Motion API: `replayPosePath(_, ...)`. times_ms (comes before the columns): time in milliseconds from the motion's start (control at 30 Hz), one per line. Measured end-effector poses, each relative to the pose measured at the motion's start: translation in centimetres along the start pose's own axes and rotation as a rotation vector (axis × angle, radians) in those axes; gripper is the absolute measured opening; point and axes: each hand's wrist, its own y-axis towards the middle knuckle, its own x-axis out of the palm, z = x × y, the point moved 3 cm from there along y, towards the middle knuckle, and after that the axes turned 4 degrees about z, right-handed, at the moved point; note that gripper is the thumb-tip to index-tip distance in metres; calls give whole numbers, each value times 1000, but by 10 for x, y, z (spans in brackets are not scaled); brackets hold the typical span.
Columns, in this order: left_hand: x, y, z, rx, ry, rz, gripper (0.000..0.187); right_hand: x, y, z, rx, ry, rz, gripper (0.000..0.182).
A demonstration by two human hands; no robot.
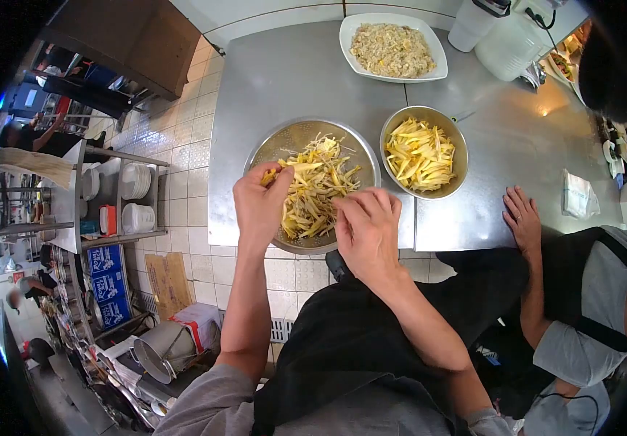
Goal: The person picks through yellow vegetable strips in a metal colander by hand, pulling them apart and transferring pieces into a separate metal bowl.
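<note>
A perforated metal colander (259, 156) in front of me holds a heap of slender yellow vegetable shoots (310, 207), with thin pale strands among them. At the colander's left side, my left hand (261, 202) is closed in a pinch on a few yellow shoots (273, 176). My right hand (370, 229) is over the colander's right edge, thumb and fingers drawn together; what lies between the fingertips is too small to make out. To the right of the colander stands a metal bowl (388, 156) full of cleaner-looking yellow pieces (421, 154).
A white dish of fried rice (393, 51) sits at the back of the steel table (284, 73). A co-worker's hand (522, 218) rests on the table at right, near a plastic-wrapped packet (580, 195). Shelves with plates (135, 180) stand at left.
</note>
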Motion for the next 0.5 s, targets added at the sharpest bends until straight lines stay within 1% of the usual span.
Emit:
replayPosePath(67, -8, -6, 11, -49, -179, -50, 20, -1, 9, -5, 7, 40, 28, 32)
replayPosePath(100, -12, -9, 12, -50, -178, -48, 20, -2, 15, -7, 14, 79, 59, 33)
replayPosePath(167, -15, -13, 15, -55, -249, -196, 15, -5, 29, -12, -5, 76, 66, 30)
replayPosePath(200, -15, -15, 13, -59, -250, -195, 15, -6, 30, -14, -21, 69, 72, 28)
replayPosePath(233, -13, -15, 11, -70, -295, -239, 14, -6, 30, -12, -25, 69, 73, 28)
replayPosePath(267, -13, -16, 9, -84, -337, -281, 13, -3, 28, -9, 11, 120, 25, 24)
replayPosePath(300, -13, -17, 7, -83, -338, -279, 13, 1, 26, -5, 46, 170, -23, 21)
replayPosePath(333, -10, -18, 4, -140, -385, -313, 15, 2, 24, -4, 46, 169, -25, 21)
replayPosePath(367, -7, -20, 2, -196, -434, -348, 17, 4, 20, -1, 115, 218, -73, 18)
replayPosePath(400, -3, -21, -1, -195, -436, -349, 17, 7, 17, 2, 185, 266, -119, 16)
replayPosePath(433, 0, -22, -5, -198, -403, -299, 19, 8, 14, 2, 185, 265, -118, 16)
replayPosePath(467, 1, -23, -7, -200, -370, -249, 21, 10, 10, 4, 299, 318, -99, 15)
replayPosePath(500, 1, -25, -7, -203, -373, -250, 21, 10, 6, 6, 414, 370, -80, 13)
